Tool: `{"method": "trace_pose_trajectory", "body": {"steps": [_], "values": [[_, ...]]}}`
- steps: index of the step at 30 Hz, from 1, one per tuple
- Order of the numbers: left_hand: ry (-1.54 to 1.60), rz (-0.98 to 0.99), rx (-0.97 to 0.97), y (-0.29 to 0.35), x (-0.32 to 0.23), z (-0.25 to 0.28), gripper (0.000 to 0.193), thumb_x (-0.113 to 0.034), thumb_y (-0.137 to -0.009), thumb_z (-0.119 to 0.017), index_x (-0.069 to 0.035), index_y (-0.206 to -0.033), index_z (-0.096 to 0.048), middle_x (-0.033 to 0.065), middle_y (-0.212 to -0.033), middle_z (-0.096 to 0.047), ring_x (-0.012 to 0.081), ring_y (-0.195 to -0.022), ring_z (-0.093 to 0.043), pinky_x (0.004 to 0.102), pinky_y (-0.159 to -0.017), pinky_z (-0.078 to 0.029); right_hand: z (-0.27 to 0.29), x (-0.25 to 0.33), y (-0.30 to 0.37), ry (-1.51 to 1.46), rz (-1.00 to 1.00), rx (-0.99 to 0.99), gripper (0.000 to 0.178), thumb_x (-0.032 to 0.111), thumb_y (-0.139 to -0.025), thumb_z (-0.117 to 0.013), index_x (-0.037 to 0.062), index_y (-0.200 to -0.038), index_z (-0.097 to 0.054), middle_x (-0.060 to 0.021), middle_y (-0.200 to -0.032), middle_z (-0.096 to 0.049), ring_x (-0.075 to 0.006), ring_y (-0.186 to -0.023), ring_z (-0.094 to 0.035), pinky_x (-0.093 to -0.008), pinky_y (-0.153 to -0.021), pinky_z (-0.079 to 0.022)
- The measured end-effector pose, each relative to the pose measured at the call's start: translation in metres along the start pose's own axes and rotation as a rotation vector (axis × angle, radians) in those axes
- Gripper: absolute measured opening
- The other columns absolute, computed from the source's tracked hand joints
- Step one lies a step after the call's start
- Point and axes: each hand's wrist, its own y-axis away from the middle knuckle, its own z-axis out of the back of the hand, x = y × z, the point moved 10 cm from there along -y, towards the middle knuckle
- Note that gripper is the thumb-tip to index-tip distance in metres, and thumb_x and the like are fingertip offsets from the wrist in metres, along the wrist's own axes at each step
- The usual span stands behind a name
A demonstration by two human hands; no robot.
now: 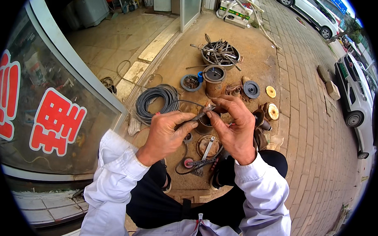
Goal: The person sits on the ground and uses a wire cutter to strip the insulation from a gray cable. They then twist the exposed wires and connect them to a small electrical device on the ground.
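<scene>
Both hands meet in front of me over the work spot. My left hand pinches a dark grey cable between thumb and fingers. My right hand is closed with thumb and index finger on the cable's tip, where small wire ends seem to show; the detail is too fine to tell. Behind the fingers, a thin dark lead runs to a coil of grey cable on the ground at the left. Below the hands stands a round metal housing, partly hidden by them.
Beyond the hands stand a rusty cylinder, a basin of tools and a small bowl of screws. A black disc and a yellow ring lie right. Pliers lie near my feet. A glass door borders the left.
</scene>
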Motion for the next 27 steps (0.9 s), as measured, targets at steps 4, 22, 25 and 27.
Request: {"method": "trace_pose_trajectory", "body": {"steps": [4, 22, 25, 27], "values": [[-0.028, -0.011, -0.007, 0.0, -0.003, -0.001, 0.017, -0.006, -0.086, -0.077, 0.001, -0.1, -0.075, 0.0131, -0.081, -0.072, 0.0206, -0.066, -0.068, 0.0312, -0.057, -0.049, 0.0, 0.002, 0.001, 0.064, 0.06, 0.0, 0.024, 0.0, -0.079, -0.077, -0.002, -0.103, -0.071, -0.0161, -0.105, -0.067, -0.0284, -0.087, -0.069, -0.0341, -0.072, -0.055], [0.285, 0.152, 0.037, 0.006, 0.015, -0.016, 0.018, -0.003, -0.094, -0.07, 0.005, -0.11, -0.071, 0.0082, -0.093, -0.073, 0.011, -0.081, -0.068, 0.0253, -0.069, -0.055, -0.032, 0.051, 0.036, 0.542, 0.555, -0.096, 0.039, 0.01, -0.066, -0.072, -0.0011, -0.103, -0.069, -0.0124, -0.097, -0.062, -0.0296, -0.091, -0.062, -0.0484, -0.087, -0.053], [0.263, 0.122, 0.051, 0.006, 0.017, -0.013, 0.019, -0.004, -0.097, -0.067, 0.004, -0.114, -0.07, 0.0051, -0.096, -0.072, 0.0087, -0.085, -0.065, 0.0237, -0.074, -0.055, -0.026, 0.048, 0.032, 0.332, 0.466, -0.074, 0.036, 0.0, -0.069, -0.073, -0.0024, -0.105, -0.067, -0.0129, -0.095, -0.063, -0.0296, -0.082, -0.062, -0.0423, -0.074, -0.052], [0.278, 0.116, 0.048, 0.006, 0.02, -0.012, 0.02, -0.004, -0.097, -0.067, 0.004, -0.115, -0.07, 0.0056, -0.095, -0.072, 0.0091, -0.084, -0.066, 0.024, -0.074, -0.054, -0.018, 0.041, 0.03, 0.182, 0.338, -0.073, 0.031, -0.006, -0.072, -0.072, -0.0024, -0.102, -0.064, -0.0144, -0.093, -0.063, -0.032, -0.076, -0.061, -0.0398, -0.066, -0.049]]}}
